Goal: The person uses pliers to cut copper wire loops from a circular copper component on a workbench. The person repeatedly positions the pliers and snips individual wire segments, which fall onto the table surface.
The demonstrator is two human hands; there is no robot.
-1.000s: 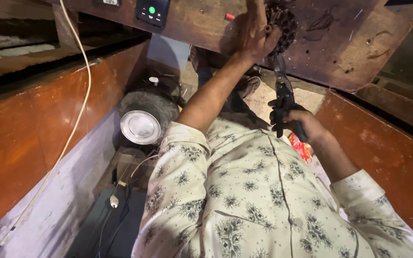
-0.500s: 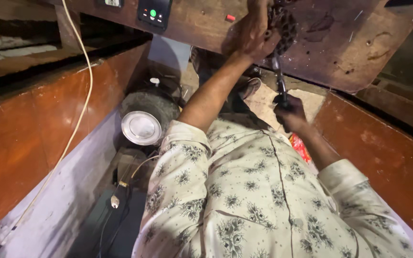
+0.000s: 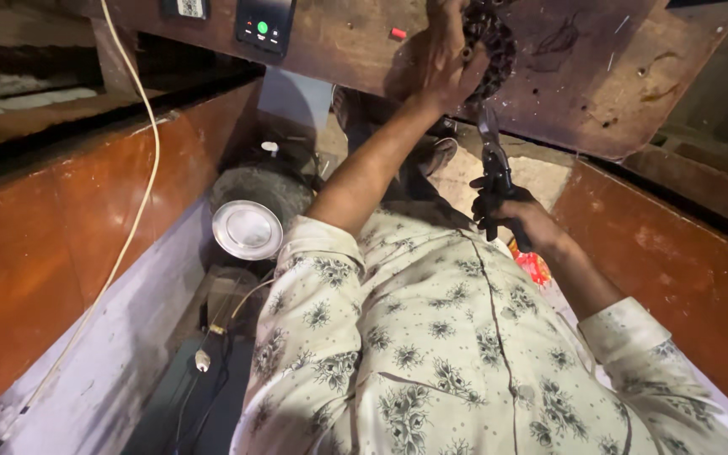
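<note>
Pliers point(image 3: 494, 173) | right hand point(image 3: 522, 221) fingers clamped (jaws up) | left hand point(image 3: 451, 59) grips chain point(image 3: 492, 42)

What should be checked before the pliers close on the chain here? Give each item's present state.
1. Left hand gripping the dark chain against the wooden board: ok.
2. Right hand wrapped around the pliers handles: ok.
3. Plier tips pointed up at the chain: ok.
4. Tips touching the chain: cannot tell.
5. Left fingers away from the tips: cannot tell.
</note>
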